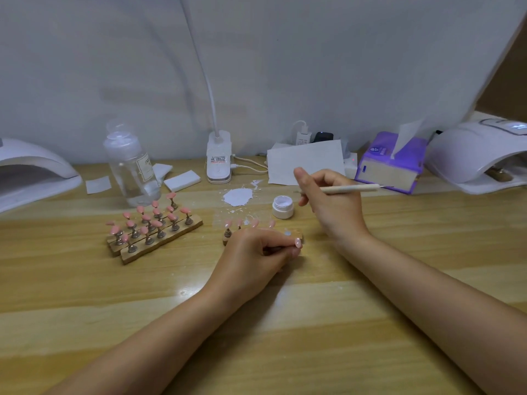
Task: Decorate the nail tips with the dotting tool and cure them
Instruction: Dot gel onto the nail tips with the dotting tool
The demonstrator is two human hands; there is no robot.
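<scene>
A wooden table [85, 295] seen from above, items described left to right. At the far left edge sits a white curing lamp [31, 172]. Next comes a clear pump bottle [131, 166], and in front of it three wooden strips packed together, holding pink nail tips on small metal stands [154, 226]. A white clip lamp base [219, 158] stands at the back, with a patch of white paste [237, 197] smeared on the table before it. Near the middle, the left hand [256, 252] rests on the table, fingers curled, pinching a single pink nail tip [298, 242] on its stand; behind it lies a separate wooden strip [296, 232] carrying more tips. A small open white gel jar [283, 207] stands just beyond. The right hand [330, 201] hovers beside the jar, fingers curled around a dotting tool [350, 189] held roughly level. Further right are a purple tissue pack [390, 163] and a second white curing lamp [479, 155].
</scene>
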